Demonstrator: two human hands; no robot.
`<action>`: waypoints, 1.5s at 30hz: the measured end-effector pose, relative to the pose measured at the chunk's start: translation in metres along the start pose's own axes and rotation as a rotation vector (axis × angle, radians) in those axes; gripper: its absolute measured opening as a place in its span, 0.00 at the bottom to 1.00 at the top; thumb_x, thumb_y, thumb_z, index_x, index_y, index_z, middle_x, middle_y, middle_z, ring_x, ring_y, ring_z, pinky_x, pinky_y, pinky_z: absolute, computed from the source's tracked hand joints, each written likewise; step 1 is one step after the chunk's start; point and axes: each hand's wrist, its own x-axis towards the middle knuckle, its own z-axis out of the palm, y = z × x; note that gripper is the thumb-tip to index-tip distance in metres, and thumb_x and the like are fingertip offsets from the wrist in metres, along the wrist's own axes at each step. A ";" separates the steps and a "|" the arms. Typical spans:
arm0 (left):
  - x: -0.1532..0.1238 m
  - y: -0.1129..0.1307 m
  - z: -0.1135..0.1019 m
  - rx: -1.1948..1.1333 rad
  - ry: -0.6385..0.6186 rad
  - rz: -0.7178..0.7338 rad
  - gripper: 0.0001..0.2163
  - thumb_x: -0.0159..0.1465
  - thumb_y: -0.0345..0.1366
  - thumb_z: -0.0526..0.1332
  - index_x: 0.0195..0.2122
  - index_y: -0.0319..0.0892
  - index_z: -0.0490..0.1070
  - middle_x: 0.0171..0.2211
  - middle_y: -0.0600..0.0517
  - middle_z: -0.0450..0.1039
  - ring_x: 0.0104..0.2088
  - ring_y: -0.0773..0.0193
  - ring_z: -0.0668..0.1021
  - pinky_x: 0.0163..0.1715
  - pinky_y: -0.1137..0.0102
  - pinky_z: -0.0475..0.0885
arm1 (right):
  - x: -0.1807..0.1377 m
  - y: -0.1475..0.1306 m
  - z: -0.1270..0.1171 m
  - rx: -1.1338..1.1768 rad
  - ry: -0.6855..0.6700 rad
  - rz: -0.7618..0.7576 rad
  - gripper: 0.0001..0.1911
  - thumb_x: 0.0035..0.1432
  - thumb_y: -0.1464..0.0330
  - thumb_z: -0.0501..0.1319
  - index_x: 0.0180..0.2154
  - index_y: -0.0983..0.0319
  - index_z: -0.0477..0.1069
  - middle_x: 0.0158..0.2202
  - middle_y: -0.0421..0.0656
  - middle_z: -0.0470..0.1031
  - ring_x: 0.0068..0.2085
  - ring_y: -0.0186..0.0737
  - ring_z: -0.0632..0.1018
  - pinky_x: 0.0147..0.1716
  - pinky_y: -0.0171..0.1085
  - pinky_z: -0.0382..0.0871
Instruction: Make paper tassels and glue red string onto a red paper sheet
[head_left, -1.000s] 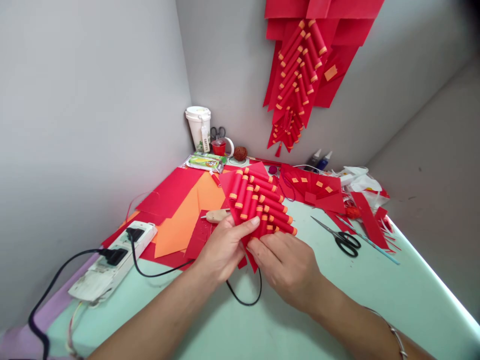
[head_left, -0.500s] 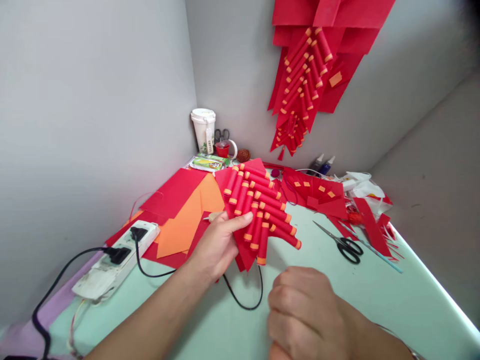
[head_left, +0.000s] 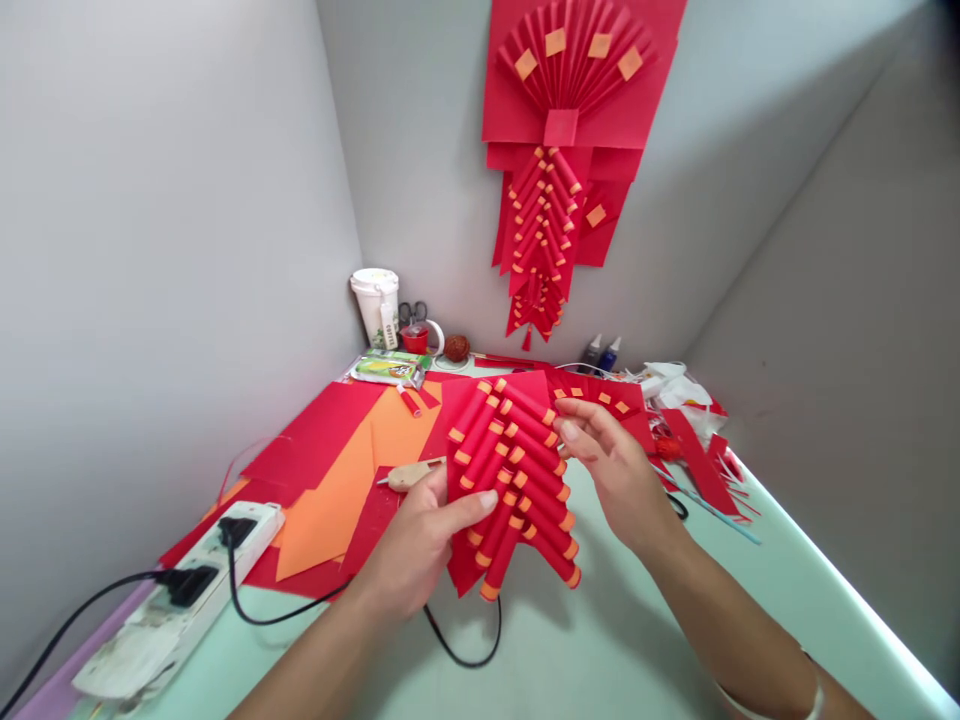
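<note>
— Grey walls meet in a corner beyond both hands, and a pale green tabletop lies beneath them. Where do we record the held piece?

— Between the hands, raised above the tabletop: a red paper panel bearing two slanted columns of orange-ended red paper rolls. We note the left hand closed on its left edge, thumb laid over the lower rolls, in our judgement to steady the panel while its rolls face upward.

— And the right hand?

— Thumb and fingers slightly parted at the upper right roll ends. We cannot tell whether they grip or merely rest close.

— Nearby items?

— Just beyond the left hand, a beige-handled tool with a pointed tip, presumably kept within reach. Left of the left forearm, a white power strip with black plugs. Above and beyond both hands, a red paper hanging with a pleated fan and similar rolls.

— Legible writing?

— "COFFEE", running vertically on a white lidded cup beyond the left hand. Lettering on the green and yellow packet before it is too small for us to read.
</note>
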 end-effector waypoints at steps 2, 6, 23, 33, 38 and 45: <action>0.001 -0.001 0.000 0.022 -0.004 -0.007 0.11 0.61 0.31 0.66 0.45 0.42 0.73 0.43 0.48 0.80 0.42 0.57 0.81 0.41 0.67 0.76 | 0.000 -0.002 -0.001 0.012 0.040 -0.026 0.15 0.59 0.56 0.63 0.44 0.57 0.69 0.39 0.41 0.72 0.40 0.39 0.74 0.42 0.39 0.68; 0.003 -0.003 -0.003 0.065 0.017 -0.001 0.13 0.60 0.32 0.66 0.47 0.42 0.73 0.43 0.48 0.80 0.43 0.56 0.81 0.41 0.67 0.76 | 0.001 0.001 0.000 -0.008 0.111 -0.070 0.13 0.58 0.57 0.65 0.38 0.57 0.67 0.36 0.39 0.70 0.38 0.37 0.72 0.38 0.38 0.66; 0.003 0.001 -0.001 0.155 0.044 0.108 0.14 0.62 0.40 0.66 0.48 0.44 0.74 0.47 0.48 0.78 0.44 0.56 0.80 0.41 0.66 0.78 | -0.002 0.004 0.005 0.044 0.021 0.001 0.20 0.53 0.60 0.68 0.46 0.54 0.66 0.33 0.37 0.69 0.35 0.38 0.73 0.36 0.37 0.69; 0.003 0.001 -0.001 0.178 0.041 0.110 0.16 0.61 0.39 0.67 0.50 0.44 0.74 0.47 0.48 0.78 0.45 0.55 0.80 0.43 0.65 0.78 | -0.006 -0.002 0.006 0.066 -0.089 -0.003 0.11 0.58 0.60 0.65 0.41 0.56 0.70 0.36 0.41 0.77 0.39 0.42 0.77 0.38 0.38 0.72; 0.004 0.000 -0.003 0.131 0.058 0.105 0.17 0.60 0.40 0.67 0.51 0.44 0.74 0.47 0.48 0.79 0.44 0.55 0.80 0.42 0.65 0.77 | -0.004 -0.001 0.006 0.119 -0.147 0.022 0.13 0.58 0.61 0.65 0.44 0.54 0.68 0.42 0.42 0.77 0.44 0.45 0.78 0.42 0.41 0.73; 0.004 0.000 -0.003 0.104 0.077 0.079 0.20 0.60 0.42 0.67 0.51 0.43 0.72 0.46 0.47 0.79 0.44 0.54 0.80 0.44 0.63 0.77 | -0.004 0.001 0.008 0.078 -0.173 0.054 0.10 0.58 0.61 0.66 0.40 0.56 0.70 0.36 0.40 0.77 0.41 0.42 0.79 0.39 0.39 0.74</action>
